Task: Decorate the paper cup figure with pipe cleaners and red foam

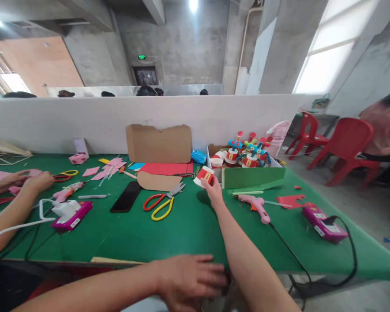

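My right hand [212, 190] grips a paper cup [205, 175] wrapped in red paper with a yellow label, held tilted just in front of an open box [253, 177]. Inside that box stand several cup figures [251, 159] with blue heads and red-tipped tops. Near the table's front edge, my left hand [193, 277] is stretched flat, palm down, its fingers apart and slightly blurred, with nothing in it. Between the hands and a black phone [126, 197] lie scissors [162, 201] with red and yellow handles. A pink glue gun [256, 205] rests right of my right hand.
A brown cardboard sheet [159, 145] leans on the white partition [110, 117]. Red paper [165, 168] lies before it. Purple power strips [325, 223] with cables sit at both sides. At left, another person's hands [35, 184] handle pink paper. Red chairs [344, 143] stand beyond the table.
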A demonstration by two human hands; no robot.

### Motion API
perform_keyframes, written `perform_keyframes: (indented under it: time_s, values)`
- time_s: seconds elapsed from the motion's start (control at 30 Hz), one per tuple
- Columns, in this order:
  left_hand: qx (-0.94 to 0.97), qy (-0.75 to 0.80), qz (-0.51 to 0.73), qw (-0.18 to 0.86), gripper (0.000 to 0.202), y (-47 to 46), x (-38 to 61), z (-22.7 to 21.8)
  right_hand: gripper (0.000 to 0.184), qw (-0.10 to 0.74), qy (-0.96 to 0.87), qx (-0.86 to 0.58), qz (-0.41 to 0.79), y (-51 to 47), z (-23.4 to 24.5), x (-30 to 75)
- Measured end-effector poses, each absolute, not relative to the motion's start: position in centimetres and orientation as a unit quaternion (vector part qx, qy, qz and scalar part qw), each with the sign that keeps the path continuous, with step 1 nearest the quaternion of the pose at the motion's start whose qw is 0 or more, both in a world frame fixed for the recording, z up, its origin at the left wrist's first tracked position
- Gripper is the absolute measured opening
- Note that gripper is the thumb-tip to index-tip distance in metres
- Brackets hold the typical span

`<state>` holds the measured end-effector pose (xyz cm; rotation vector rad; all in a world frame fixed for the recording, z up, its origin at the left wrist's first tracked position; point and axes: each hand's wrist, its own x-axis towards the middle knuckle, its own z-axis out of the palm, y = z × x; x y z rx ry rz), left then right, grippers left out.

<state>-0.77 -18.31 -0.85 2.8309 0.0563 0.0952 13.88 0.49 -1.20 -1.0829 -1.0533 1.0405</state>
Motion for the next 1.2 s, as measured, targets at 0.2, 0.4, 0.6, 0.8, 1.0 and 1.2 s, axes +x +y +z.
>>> perform_keyframes:
  time_s: [0.2,0.4,0.6,0.8,1.0,1.2]
  values:
    - [0.915,0.224,0.268,0.201,0.029,-14.2,-1.7,2.0,0.047,0.565,-0.528,-0.478,0.417,0.4,-1.3,13.7]
    - [0.683,0.478,0.546,0.086,0.035,-2.3,-2.5,5.0,0.047,0.427,-0.647,-0.532,0.340,-0.3,-0.6,14.7]
    - [0.651,0.497,0.573,0.037,0.031,-0.4,-3.2,0.6,0.059,0.378,-0.659,-0.553,0.342,-0.2,-0.5,16.1]
    - [0.711,0.483,0.510,0.001,0.050,-1.0,-3.7,0.4,0.058,0.445,-0.637,-0.493,0.390,0.3,1.2,17.0]
    - [0.827,0.446,0.342,-0.016,0.063,-1.5,-1.8,0.0,0.078,0.417,-0.702,-0.446,0.368,-0.4,0.4,16.1]
    - [0.818,0.430,0.380,0.036,0.058,-1.0,-1.5,-1.1,0.064,0.430,-0.687,-0.469,0.351,-0.4,-1.0,15.8]
